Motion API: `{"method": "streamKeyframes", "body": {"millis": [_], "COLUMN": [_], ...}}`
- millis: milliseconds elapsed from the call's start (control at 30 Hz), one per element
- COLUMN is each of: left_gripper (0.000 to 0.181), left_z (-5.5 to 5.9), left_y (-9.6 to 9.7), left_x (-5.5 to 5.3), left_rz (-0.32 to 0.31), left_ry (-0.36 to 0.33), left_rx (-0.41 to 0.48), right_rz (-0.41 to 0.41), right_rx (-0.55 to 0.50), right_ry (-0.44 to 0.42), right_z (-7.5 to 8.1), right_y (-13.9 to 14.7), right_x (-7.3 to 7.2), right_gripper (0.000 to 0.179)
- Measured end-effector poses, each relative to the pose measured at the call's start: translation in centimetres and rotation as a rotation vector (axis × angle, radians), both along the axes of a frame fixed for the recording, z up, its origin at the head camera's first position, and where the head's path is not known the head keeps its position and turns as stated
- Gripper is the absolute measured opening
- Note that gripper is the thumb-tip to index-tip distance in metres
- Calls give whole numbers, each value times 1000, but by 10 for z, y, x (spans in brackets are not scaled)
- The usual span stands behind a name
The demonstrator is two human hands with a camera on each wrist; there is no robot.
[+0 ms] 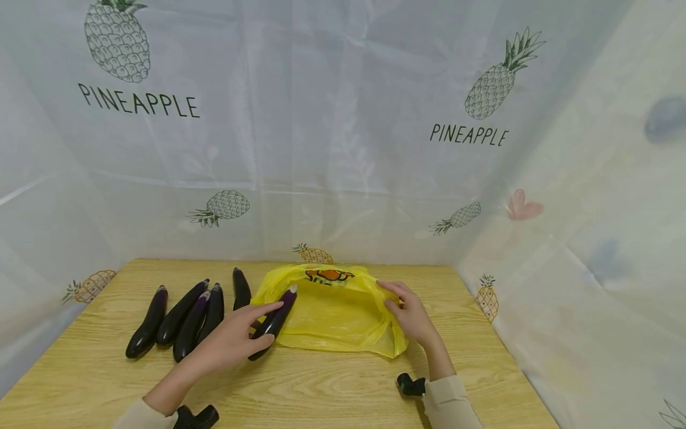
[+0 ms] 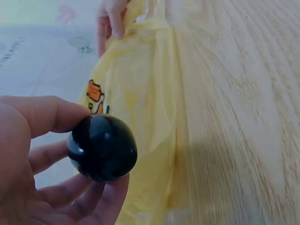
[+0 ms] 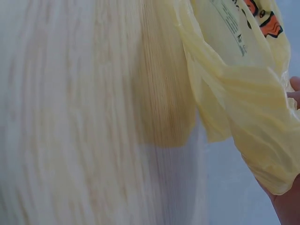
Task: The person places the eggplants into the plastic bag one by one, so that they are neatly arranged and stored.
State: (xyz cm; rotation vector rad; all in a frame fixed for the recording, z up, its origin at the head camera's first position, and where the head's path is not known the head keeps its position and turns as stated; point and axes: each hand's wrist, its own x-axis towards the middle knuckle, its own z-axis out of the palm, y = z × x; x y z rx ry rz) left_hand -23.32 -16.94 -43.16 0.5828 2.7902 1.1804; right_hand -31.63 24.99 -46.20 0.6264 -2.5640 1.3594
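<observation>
My left hand (image 1: 227,342) grips a dark purple eggplant (image 1: 278,319) between thumb and fingers. The eggplant slants with its pale stem end up at the left side of the opening of a yellow plastic bag (image 1: 334,319). Seen from the left wrist, the round glossy end of this eggplant (image 2: 103,147) faces the camera, and the bag (image 2: 140,93) lies beyond it. At the bag's right side, my right hand (image 1: 412,313) holds the rim, spreading the mouth wide. In the right wrist view the bag (image 3: 258,108) covers most of that hand.
Several more eggplants (image 1: 147,325) lie on the left part of the wooden table (image 1: 332,393). One eggplant (image 1: 241,289) lies close by the bag's left edge. A pale curtain (image 1: 332,119) printed with pineapples hangs around the table at the back and sides.
</observation>
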Motion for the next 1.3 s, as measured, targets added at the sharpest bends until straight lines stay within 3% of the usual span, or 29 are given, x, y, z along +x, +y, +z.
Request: {"method": "streamKeyframes", "body": {"millis": [233, 433, 567, 833, 1133, 1300], "left_gripper": [63, 63, 64, 64, 64, 64], "left_z": [-5, -11, -8, -6, -2, 4], "left_y": [16, 25, 31, 39, 45, 50], "left_x": [-12, -24, -27, -38, -49, -53], "left_rz": [62, 63, 73, 86, 76, 71], "left_ry": [-5, 31, 61, 57, -11, 6], "left_rx": [-39, -49, -59, -76, -61, -104], "right_rz": [14, 9, 20, 16, 1, -2], "right_rx": [-1, 2, -6, -9, 21, 25], "right_ry": [-1, -4, 1, 9, 10, 5], "right_z": [-1, 0, 1, -1, 0, 0], "right_y": [0, 0, -1, -2, -3, -3], "right_x": [1, 0, 0, 0, 0, 0], "right_gripper": [48, 48, 47, 47, 48, 48]}}
